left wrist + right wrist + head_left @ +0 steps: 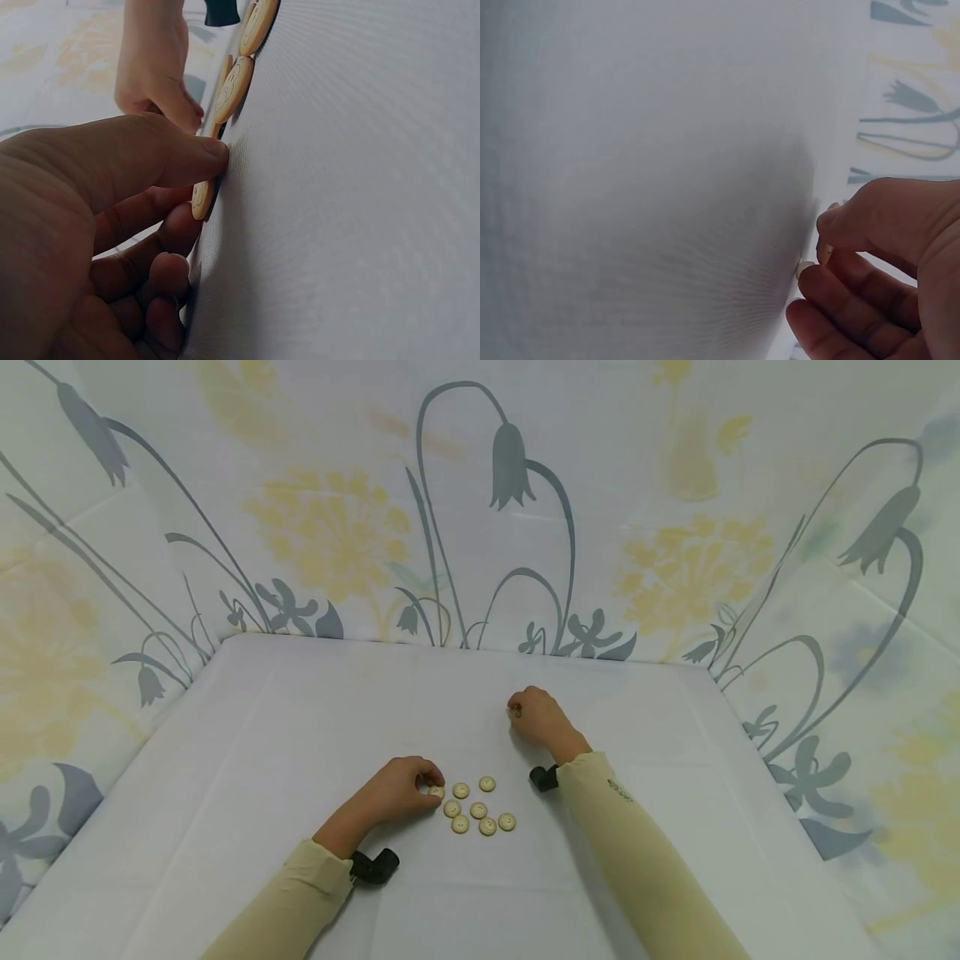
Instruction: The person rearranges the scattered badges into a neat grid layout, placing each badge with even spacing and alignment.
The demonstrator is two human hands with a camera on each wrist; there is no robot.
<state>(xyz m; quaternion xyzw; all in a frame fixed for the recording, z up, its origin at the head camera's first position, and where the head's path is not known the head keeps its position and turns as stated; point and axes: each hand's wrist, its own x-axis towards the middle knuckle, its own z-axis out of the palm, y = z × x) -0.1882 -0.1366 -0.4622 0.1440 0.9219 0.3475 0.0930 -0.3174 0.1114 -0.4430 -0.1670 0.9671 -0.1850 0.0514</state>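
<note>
Several cream wooden buttons lie in a small cluster on the white tablecloth. My left hand rests at the cluster's left edge, its thumb and fingers pinching one button on the cloth; the left wrist view shows that button edge-on between my thumb and fingers. My right hand sits farther back on the cloth, fingers curled, pinching a small button. In the right wrist view only a pale edge of the button shows at my fingertips.
A floral sheet with grey bellflowers and yellow blooms walls the table at the back and both sides. Black wrist camera mounts sit by each sleeve. Bare white cloth spreads to the left, right and front of the buttons.
</note>
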